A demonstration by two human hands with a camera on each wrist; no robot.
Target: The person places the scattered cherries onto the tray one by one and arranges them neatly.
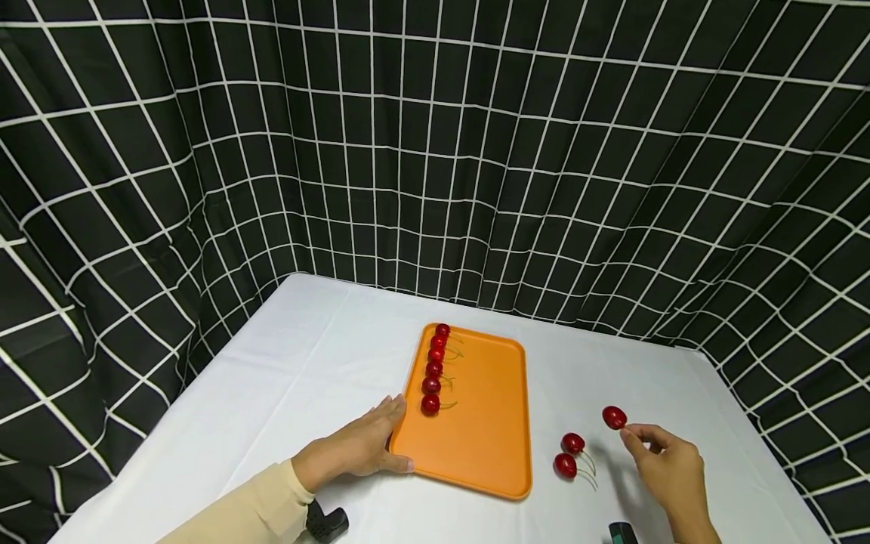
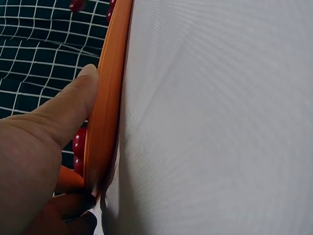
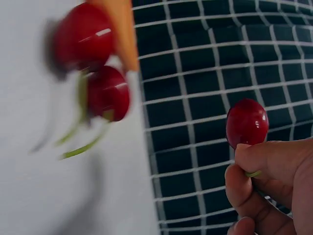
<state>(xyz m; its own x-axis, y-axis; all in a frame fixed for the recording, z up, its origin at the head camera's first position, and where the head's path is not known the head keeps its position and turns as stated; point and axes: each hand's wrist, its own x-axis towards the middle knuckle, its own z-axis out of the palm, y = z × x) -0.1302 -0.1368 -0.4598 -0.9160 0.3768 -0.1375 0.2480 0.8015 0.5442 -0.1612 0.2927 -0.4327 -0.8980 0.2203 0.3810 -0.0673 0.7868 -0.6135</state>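
My right hand (image 1: pixel 671 470) pinches a red cherry (image 1: pixel 615 417) by its green stem, between thumb and forefinger; in the right wrist view the fruit (image 3: pixel 247 122) stands upright above the fingertips. An orange tray (image 1: pixel 484 423) lies on the white cloth. Along its left side runs a row of several cherries (image 1: pixel 430 405), stems pointing right. At the tray's near left corner rests my left hand (image 1: pixel 363 442), fingers extended along the left rim and thumb at the front edge. Between tray and right hand, two cherries (image 1: pixel 573 443) with stems lie on the cloth.
White cloth (image 1: pixel 326 332) covers the table. Black curtains with a white grid (image 1: pixel 435 151) close off the back and both sides. A dark object (image 1: pixel 328 523) sits by the left wrist, and another dark piece (image 1: pixel 621 533) shows at the bottom edge near the right wrist.
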